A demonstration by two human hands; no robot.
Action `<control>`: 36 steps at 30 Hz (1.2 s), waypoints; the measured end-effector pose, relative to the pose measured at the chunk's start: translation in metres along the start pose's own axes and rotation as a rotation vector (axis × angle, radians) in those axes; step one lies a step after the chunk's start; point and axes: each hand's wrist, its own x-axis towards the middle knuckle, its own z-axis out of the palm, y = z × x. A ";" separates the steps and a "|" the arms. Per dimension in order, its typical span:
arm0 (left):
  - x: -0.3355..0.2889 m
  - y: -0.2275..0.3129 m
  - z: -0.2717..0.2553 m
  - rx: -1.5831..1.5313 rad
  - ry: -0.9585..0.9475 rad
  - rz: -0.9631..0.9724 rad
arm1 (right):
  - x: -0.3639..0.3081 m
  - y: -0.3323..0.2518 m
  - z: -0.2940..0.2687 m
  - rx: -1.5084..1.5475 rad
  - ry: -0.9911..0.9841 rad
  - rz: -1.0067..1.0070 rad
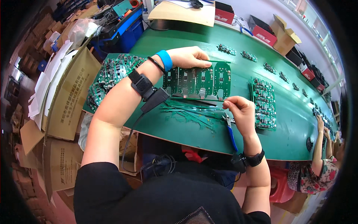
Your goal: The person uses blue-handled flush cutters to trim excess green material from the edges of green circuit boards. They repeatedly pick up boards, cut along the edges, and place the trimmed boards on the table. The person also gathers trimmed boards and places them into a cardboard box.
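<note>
One four-section green circuit-board panel point(203, 84) is held over the bench point(294, 123); the left hand point(192, 58) pinches its far edge. Right hand point(240, 110) fingers curl at the near right corner, grip indeterminable, beside blue-handled cutters point(232, 137).

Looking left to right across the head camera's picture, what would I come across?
Opened cardboard box → heap of green circuit boards → four-section circuit-board panel held up by the person → blue-handled cutters → stack of green boards → co-worker's floral sleeve.
</note>
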 end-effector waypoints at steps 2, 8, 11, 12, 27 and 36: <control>0.005 -0.014 0.001 0.007 -0.045 -0.018 | -0.005 0.005 0.002 -0.108 -0.004 -0.090; 0.008 -0.008 0.006 0.139 0.028 0.033 | -0.008 0.008 -0.001 -0.141 0.025 0.074; 0.003 0.010 0.009 0.564 0.328 0.149 | -0.010 0.016 -0.007 -0.384 0.121 -0.037; 0.002 0.011 0.008 0.630 0.383 0.170 | -0.010 0.014 -0.007 -0.462 0.138 -0.102; 0.022 -0.005 0.022 0.804 0.452 0.122 | -0.010 0.014 0.019 -0.696 -0.236 -0.293; 0.067 -0.050 -0.020 0.271 0.053 -0.003 | -0.006 0.014 0.019 -0.567 -0.122 -0.213</control>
